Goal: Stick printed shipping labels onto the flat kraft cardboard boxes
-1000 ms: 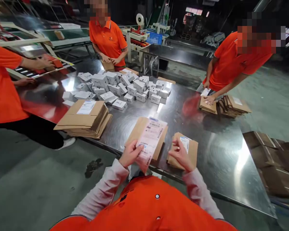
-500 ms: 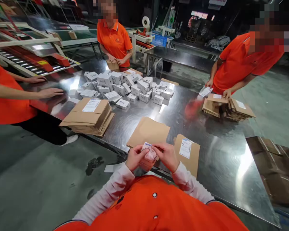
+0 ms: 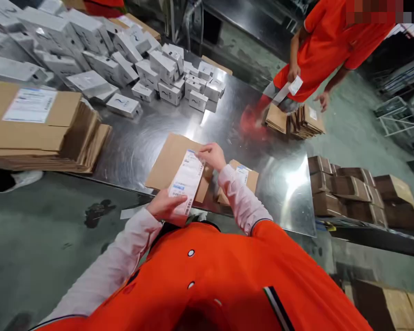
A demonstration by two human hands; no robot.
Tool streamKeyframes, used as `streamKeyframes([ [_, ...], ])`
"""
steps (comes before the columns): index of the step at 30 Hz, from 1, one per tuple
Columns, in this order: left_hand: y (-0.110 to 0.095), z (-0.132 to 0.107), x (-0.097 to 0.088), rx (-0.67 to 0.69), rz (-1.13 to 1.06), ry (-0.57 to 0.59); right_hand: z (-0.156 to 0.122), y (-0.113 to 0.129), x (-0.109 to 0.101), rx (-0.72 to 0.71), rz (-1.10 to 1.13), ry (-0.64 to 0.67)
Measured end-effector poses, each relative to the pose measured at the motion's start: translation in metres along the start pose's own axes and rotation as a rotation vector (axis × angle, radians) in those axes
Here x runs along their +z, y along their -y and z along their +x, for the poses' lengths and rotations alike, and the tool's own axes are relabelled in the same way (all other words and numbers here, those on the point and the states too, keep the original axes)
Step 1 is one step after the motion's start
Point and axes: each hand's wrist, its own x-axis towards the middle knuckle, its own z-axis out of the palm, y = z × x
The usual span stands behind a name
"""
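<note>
Shipping label (image 3: 188, 181), no longer bunched between both hands: now stretched out over kraft mailer (image 3: 165, 161) on steel worktop (image 3: 134, 156); left-hand grip (image 3: 165, 206) pinching lower end, right-hand grip (image 3: 211, 155) pressed together on upper end.

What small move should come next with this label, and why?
Probably smooth the shipping label down onto the kraft mailer: the right hand has its top end at the mailer, while the left hand holds its lower end up past the mailer's edge.
</note>
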Motion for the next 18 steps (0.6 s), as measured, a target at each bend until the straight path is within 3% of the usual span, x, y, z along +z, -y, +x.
streamKeyframes([
  [4, 0.001, 0.006, -0.014, 0.010, -0.050, 0.028, 0.037, -0.006, 0.006, 0.109, -0.112, -0.034],
  [9, -0.002, 0.011, -0.029, -0.060, 0.005, 0.030, 0.042, -0.008, 0.012, 0.119, -0.181, -0.059],
  [14, -0.008, 0.015, -0.032, -0.079, 0.041, -0.005, 0.043, -0.012, 0.020, 0.152, -0.228, -0.078],
  [16, 0.003, 0.008, -0.038, -0.094, 0.137, -0.036, 0.042, -0.015, 0.022, 0.140, -0.242, -0.099],
  [18, 0.029, -0.006, -0.055, -0.120, 0.290, -0.051, 0.038, -0.015, 0.024, 0.127, -0.268, -0.125],
])
